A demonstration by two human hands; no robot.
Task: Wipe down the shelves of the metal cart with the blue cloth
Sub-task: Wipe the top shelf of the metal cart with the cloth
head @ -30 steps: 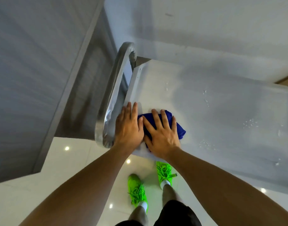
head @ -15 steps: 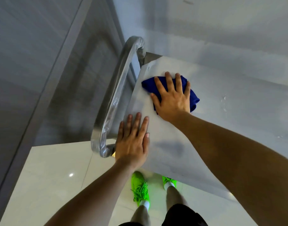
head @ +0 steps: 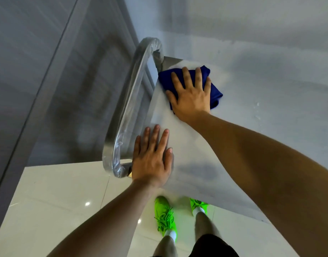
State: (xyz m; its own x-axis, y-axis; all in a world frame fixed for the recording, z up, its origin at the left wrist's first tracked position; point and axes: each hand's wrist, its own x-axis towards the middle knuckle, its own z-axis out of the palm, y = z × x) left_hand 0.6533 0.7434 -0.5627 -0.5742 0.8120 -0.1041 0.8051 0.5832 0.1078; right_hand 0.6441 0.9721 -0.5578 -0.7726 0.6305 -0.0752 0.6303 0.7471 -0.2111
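Blue cloth (head: 216,91) at cart shelf (head: 252,112) corner | right hand (head: 192,95) flat on it | left hand (head: 152,160) flat on shelf

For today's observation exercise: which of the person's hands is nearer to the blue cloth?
Right. The right hand lies flat on the blue cloth, pressing it at the far corner of the cart's top shelf. The left hand rests flat at the near corner, apart from the cloth.

Floor under me (head: 53,201): glossy pale tiles, thin grout lines, small bright ceiling-light reflections (head: 87,203). To my left, a grey panelled wall (head: 29,71) with a slanting metal strip (head: 46,84). Ahead, plain whitish wall (head: 252,19).
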